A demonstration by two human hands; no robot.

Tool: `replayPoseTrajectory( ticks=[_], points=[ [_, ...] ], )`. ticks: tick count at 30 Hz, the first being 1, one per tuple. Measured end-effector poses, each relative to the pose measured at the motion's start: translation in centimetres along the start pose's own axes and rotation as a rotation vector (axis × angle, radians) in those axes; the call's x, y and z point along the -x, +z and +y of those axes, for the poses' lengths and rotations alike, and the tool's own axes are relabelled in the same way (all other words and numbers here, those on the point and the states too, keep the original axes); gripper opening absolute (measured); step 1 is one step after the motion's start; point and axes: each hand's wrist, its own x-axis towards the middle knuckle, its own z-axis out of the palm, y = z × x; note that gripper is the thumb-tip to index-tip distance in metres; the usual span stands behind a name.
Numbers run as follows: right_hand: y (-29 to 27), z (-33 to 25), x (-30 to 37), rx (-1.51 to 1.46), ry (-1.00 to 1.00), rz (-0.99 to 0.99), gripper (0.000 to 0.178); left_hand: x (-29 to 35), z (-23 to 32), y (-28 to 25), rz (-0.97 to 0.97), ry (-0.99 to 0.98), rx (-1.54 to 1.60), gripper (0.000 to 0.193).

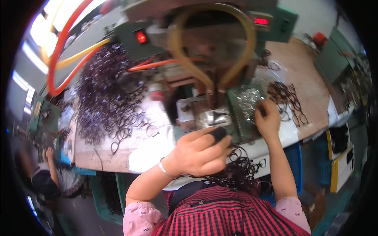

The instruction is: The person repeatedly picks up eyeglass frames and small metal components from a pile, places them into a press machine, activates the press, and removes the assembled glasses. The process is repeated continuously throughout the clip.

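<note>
Head view: silver bits [247, 99] lie right of the machine [210, 49], by the right hand [268, 120]; the left hand [199, 154] is before it. Both grips curl, on what I cannot tell. Left of the machine, frames [108, 94] heap the worktop [100, 156], a blurred co-worker [46, 183] beyond. A hose [252, 35] partly hides the machine.

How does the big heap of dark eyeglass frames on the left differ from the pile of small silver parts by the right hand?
The frame heap is dark; the silver parts pile is bright. The heap spreads widely over the table's left; the pile covers a much smaller patch. The right hand is beside the pile, while neither hand is at the heap. Both consist of many loose pieces.
</note>
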Motion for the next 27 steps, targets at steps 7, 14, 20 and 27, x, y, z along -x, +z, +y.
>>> replayPoseTrajectory(
  ticks=[7,14,20,27],
  points=[
    [0.0,0.4,0.9,-0.065,0.127,-0.028,0.012,1.3,2.1,0.2,0.045,-0.206,0.063,0.019],
    [-0.8,-0.4,2.1,-0.322,0.229,0.005,0.013,7.1,3.9,-6.9,0.417,-0.828,-0.551,0.017],
    [-0.7,-3.7,-0.8,-0.282,0.096,0.021,0.013,10.4,-6.7,-8.2,-0.054,-1.144,-0.896,0.024],
    [-2.2,-1.7,2.4,-0.267,0.328,0.025,0.014,21.5,-7.3,-1.9,-0.077,-1.427,-0.619,0.024]
  ],
)
